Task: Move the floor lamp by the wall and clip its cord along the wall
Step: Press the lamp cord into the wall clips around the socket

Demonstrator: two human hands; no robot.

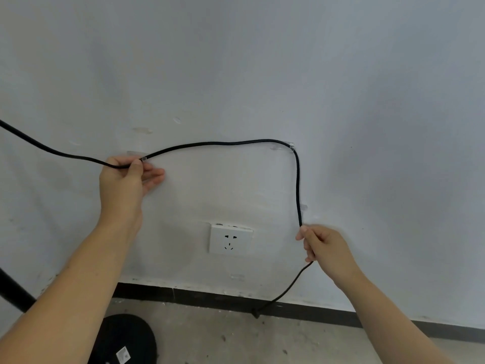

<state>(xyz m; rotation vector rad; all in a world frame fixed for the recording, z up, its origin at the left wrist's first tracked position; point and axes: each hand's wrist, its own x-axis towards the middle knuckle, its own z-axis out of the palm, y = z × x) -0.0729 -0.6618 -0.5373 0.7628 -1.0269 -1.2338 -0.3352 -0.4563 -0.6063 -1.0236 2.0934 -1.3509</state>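
The black power cord is running in from the upper left, sagging down to the left hand, then arching roughly level across the white wall to a clear clip at the top-right corner. From there it's turning & dropping near vertical to the right hand, then trailing down-left to the plug end, which is hanging in front of the dark skirting, not in the socket.

Cord is round, smooth, matte rubber. Wall is painted plaster w/ scuffs & old adhesive marks. Socket plate is glossy white plastic, square, sitting below the arch, btwn the two hands. Floor is bare grey concrete.

Left hand is pinching the cord btwn thumb & forefinger, right at a second clear clip on the wall; the other fingers are spread loose underneath, holding nothing. Right hand is curled closed round the vertical run, thumb & fingertip nipping it at the top of the fist, cord coming out below the palm.

Lamp's round black base is sitting on the floor bottom left, its black pole leaning out of view at the left edge
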